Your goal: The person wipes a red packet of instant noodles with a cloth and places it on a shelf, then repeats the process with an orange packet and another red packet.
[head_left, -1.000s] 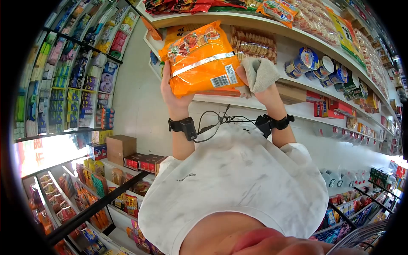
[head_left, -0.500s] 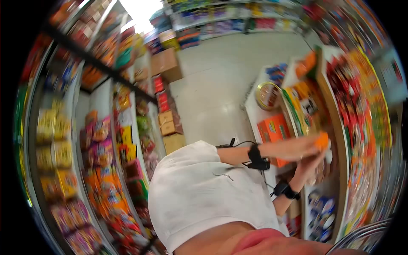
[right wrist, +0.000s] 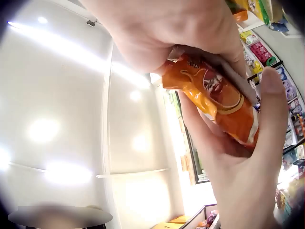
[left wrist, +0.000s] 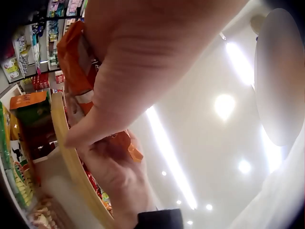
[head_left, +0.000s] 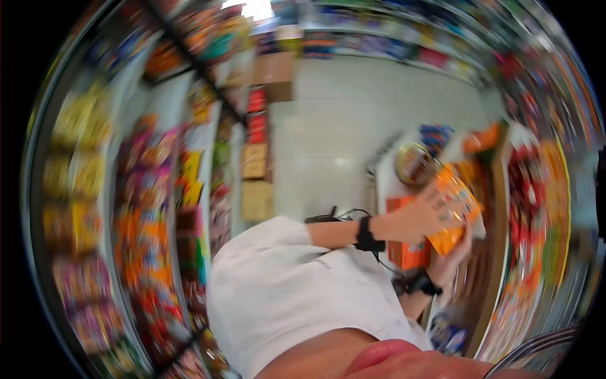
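Observation:
An orange printed packet point(head_left: 449, 243) is held between both hands over the right-hand shelf. My left hand point(head_left: 418, 218) lies across the packet with its fingers spread over it. In the right wrist view the left thumb and fingers grip the packet point(right wrist: 224, 102) from below. My right hand point(head_left: 453, 256) is at the packet's lower edge, holding a greyish-white cloth point(head_left: 481, 227) against it. The right hand point(right wrist: 186, 28) arches over the packet's end in the right wrist view, partly hiding the cloth. Black camera straps circle both wrists.
A round tin point(head_left: 414, 164) and an orange-red box point(head_left: 404, 252) sit on the shelf by the hands. Red packets point(head_left: 524, 196) fill the upper shelf at the right. Snack racks point(head_left: 145, 221) stand at the left, with cartons point(head_left: 257, 199) along the floor beside them.
The head view has swung round, bringing the aisle and left racks into view. The packet, facing the camera earlier, is now turned and sits between the hands at the right.

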A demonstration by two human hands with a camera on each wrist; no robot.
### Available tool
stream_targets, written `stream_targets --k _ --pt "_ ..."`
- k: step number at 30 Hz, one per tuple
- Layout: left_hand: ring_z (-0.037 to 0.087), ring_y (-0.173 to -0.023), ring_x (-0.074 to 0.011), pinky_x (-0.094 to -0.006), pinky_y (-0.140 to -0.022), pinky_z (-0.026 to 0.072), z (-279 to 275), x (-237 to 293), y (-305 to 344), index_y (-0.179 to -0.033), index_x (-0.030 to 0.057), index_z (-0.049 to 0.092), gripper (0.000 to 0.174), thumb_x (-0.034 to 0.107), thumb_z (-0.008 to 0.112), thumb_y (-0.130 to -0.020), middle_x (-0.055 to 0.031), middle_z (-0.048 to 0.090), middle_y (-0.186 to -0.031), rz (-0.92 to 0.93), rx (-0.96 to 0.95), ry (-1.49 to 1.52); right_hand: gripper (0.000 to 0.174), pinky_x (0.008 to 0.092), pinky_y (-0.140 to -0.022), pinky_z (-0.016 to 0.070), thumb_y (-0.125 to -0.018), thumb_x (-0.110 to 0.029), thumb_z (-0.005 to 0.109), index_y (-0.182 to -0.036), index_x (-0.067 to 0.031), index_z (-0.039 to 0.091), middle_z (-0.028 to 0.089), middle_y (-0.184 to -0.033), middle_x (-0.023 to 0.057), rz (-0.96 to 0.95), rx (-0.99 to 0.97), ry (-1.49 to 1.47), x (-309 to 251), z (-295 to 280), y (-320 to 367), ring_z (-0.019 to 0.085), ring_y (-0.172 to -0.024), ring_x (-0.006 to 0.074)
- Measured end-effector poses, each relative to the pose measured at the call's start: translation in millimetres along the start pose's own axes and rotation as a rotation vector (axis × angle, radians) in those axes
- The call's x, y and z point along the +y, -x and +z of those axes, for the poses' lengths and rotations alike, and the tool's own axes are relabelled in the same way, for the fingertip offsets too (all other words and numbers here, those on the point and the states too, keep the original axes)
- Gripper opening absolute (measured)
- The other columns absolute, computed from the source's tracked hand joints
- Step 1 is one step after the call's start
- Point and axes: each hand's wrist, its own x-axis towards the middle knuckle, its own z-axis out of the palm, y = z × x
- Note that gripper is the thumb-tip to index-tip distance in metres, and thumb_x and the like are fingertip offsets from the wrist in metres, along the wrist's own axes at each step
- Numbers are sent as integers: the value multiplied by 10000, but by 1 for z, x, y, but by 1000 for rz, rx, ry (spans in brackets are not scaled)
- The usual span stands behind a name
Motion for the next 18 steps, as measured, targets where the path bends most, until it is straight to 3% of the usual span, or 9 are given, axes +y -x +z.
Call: stream_targets --k 3,5,6,9,11,14,15,18 --pt "218 -1468 -437 -622 -1185 175 22 -8 -13 -1450 237 488 827 26 662 -670 -95 290 -1604 93 39 54 388 361 -1032 478 -1000 -286 535 -1294 -38 589 606 -1313 92 31 249 -121 -9 7 9 590 -1200 205" --pt "214 -1475 -419 -572 -1200 185 28 1 -23 -1503 223 420 896 -15 640 -668 -93 268 -1618 130 -109 141 445 362 -1023 484 -991 -325 583 -1343 -56 539 614 -1300 88 105 173 -315 -43 25 29 616 -1158 205" --pt "220 -1477 -404 -540 -1208 189 26 10 -32 -1527 206 383 926 -25 631 -666 -98 259 -1623 121 -231 177 472 337 -1007 481 -1001 -349 571 -1366 -57 506 628 -1257 77 60 130 -406 -39 9 28 630 -1114 193" --pt "370 -1417 -318 -408 -1158 290 32 37 -42 -1510 114 392 772 -90 609 -797 -132 385 -1543 110 -384 796 445 299 -985 461 -1012 -376 558 -1326 -62 523 620 -1212 52 -248 333 -340 -30 -26 39 602 -1103 147" --pt "456 -1355 -252 -362 -1124 331 42 55 -45 -1495 69 390 652 -50 607 -892 -125 459 -1481 4 -521 1068 438 279 -974 447 -1012 -389 561 -1302 -61 533 608 -1199 36 -375 470 -179 -43 -48 52 576 -1110 117" --pt "488 -1302 -215 -331 -1085 381 59 52 -47 -1503 10 349 584 97 593 -980 -105 480 -1446 -173 -765 1230 428 326 -953 485 -1035 -400 491 -1277 -49 535 628 -1216 65 -335 375 -189 -51 -95 76 612 -1099 157" --pt "504 -1257 -174 -342 -1058 413 73 52 -47 -1450 7 414 503 128 589 -994 -67 510 -1380 -324 -750 1330 423 314 -934 488 -1022 -393 536 -1280 -58 538 610 -1222 55 -307 524 -246 -48 -107 81 599 -1111 144" --pt "531 -1239 -188 -346 -1035 445 104 78 -68 -1413 13 438 479 165 606 -992 -74 531 -1347 -697 -515 1560 429 267 -921 461 -973 -380 641 -1257 -66 577 615 -1163 -2 -203 587 -230 -66 -137 114 572 -1075 101"
